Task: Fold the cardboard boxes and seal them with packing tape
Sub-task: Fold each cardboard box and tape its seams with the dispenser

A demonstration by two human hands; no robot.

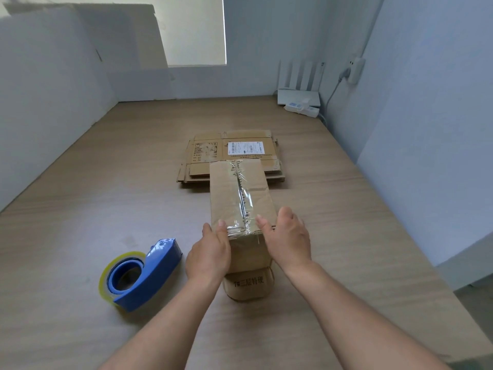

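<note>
A brown cardboard box [226, 193] stands folded on the wooden table, with clear packing tape [244, 204] running along its top seam and over the near edge. My left hand [209, 253] presses the box's near left corner, thumb on top. On the near right corner rests my right hand [286, 240], fingers spread along the side. A blue tape dispenser [145, 273] with a roll of clear tape lies on the table to the left of my left hand, apart from it. Flattened cardboard boxes [208, 153] are stacked behind the folded box.
The wooden table [106, 182] is walled by white panels on the left and back. A white router [297, 96] and power strip [302, 108] sit at the far right corner, with a cable to a wall plug. The table's right edge drops off near the right wall.
</note>
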